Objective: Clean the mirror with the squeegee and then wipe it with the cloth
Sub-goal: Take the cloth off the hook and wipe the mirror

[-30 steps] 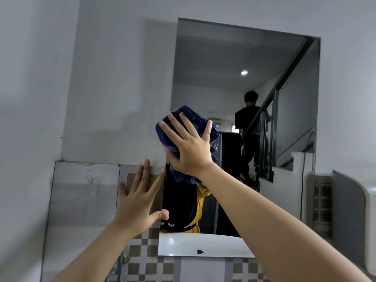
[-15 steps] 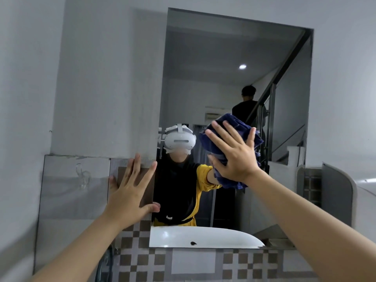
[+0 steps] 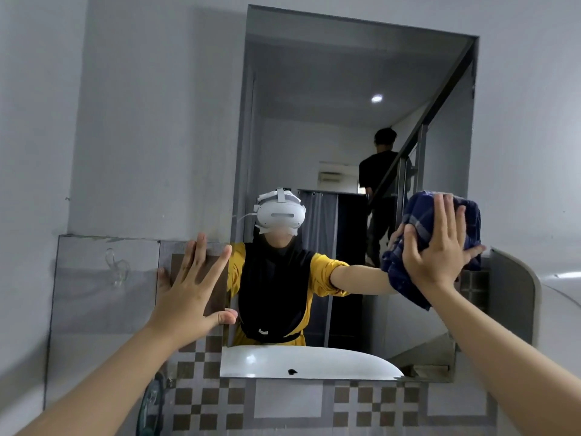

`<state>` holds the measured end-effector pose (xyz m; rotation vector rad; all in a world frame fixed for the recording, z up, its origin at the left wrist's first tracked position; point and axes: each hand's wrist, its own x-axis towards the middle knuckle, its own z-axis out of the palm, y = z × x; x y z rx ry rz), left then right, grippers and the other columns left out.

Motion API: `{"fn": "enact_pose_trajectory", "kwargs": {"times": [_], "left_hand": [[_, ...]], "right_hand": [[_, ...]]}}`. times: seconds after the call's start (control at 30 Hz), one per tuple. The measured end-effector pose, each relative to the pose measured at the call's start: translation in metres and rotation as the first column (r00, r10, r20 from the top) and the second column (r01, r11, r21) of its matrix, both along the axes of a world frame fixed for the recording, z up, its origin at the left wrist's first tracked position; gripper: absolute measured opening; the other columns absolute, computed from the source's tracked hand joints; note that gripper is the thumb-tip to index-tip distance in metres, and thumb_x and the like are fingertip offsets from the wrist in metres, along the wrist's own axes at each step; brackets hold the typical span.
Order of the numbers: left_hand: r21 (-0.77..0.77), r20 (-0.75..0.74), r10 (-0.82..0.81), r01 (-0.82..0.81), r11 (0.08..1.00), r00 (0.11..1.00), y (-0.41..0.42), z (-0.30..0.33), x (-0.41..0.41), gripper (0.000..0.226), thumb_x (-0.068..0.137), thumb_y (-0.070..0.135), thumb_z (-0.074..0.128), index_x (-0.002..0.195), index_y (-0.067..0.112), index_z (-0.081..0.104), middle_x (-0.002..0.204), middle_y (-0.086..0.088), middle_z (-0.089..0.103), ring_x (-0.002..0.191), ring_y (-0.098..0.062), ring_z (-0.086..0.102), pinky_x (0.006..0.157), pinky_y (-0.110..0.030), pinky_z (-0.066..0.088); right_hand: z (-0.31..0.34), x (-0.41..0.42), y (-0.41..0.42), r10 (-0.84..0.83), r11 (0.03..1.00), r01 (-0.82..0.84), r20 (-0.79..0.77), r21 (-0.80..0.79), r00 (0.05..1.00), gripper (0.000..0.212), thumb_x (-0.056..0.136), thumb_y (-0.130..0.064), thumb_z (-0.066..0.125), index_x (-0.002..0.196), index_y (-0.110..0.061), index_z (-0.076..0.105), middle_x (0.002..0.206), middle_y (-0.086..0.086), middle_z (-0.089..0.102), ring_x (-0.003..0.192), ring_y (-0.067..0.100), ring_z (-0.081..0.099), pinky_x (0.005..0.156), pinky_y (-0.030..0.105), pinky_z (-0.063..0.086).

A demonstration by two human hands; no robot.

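Observation:
A large rectangular mirror [image 3: 330, 121] hangs on the grey wall. My right hand [image 3: 437, 247] presses a bunched dark blue cloth [image 3: 421, 215] flat against the glass at the mirror's right edge, fingers spread straight. My left hand [image 3: 191, 287] lies flat on the tiled wall just left of the mirror's lower left corner, its thumb at the mirror's edge. No squeegee is in view.
Brown and grey checkered tiles [image 3: 201, 401] run below the mirror. A clear plastic hook [image 3: 116, 265] sticks to a grey panel at the left. A white curved surface [image 3: 559, 309] sits at the right. The mirror reflects a white basin, a staircase and a person in black.
My right hand has slid the cloth across the glass from the mirror's left side to its right edge. My left hand has stayed on the tiles.

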<state>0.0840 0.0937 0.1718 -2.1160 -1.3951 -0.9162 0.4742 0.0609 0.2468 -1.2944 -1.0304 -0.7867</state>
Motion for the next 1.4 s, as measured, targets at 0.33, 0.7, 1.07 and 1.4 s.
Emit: {"fn": "enact_pose_trajectory", "kwargs": {"times": [0.33,0.7,1.07,1.4], "left_hand": [[0.013,-0.019,0.022,-0.022,1.000,1.000,-0.002,-0.003,0.000,0.108,0.063,0.086,0.036,0.142,0.039,-0.021,0.148,-0.004,-0.040,0.139,-0.030,-0.023,0.104,-0.063,0.002],[0.039,-0.087,-0.002,0.005,0.999,0.996,-0.007,-0.048,-0.009,0.093,0.074,0.077,0.033,0.149,0.030,0.006,0.156,-0.019,-0.006,0.143,-0.035,-0.003,0.099,-0.063,0.024],[0.046,-0.054,-0.013,0.015,0.999,0.998,-0.003,-0.059,-0.010,0.096,0.074,0.081,0.035,0.148,0.032,-0.001,0.155,-0.012,-0.021,0.142,-0.025,-0.020,0.103,-0.060,0.010],[0.032,-0.043,-0.002,0.003,0.999,0.999,-0.004,-0.057,-0.008,0.096,0.069,0.081,0.033,0.147,0.037,-0.002,0.155,-0.009,-0.023,0.141,-0.025,-0.021,0.104,-0.062,0.009]], "right_hand": [[-0.033,-0.113,0.016,0.047,0.999,-0.047,-0.102,0.006,0.994,0.069,0.087,-0.047,0.040,0.150,-0.034,0.016,0.160,-0.006,0.019,0.148,0.020,0.012,0.100,0.081,0.002],[-0.009,-0.235,0.028,0.128,0.991,-0.098,0.477,-0.088,0.869,0.067,0.084,-0.040,0.052,0.147,-0.035,0.030,0.157,-0.006,0.028,0.147,0.019,0.019,0.104,0.069,-0.012],[-0.019,-0.194,0.027,0.166,0.977,0.080,0.941,-0.197,0.296,0.060,0.091,-0.049,0.040,0.148,-0.036,0.029,0.158,-0.005,0.027,0.148,0.020,0.015,0.107,0.069,-0.002],[-0.042,-0.090,0.011,0.085,0.991,0.067,0.927,-0.118,0.366,0.062,0.084,-0.048,0.054,0.143,-0.037,0.040,0.153,-0.005,0.035,0.143,0.020,0.030,0.105,0.072,0.010]]}}
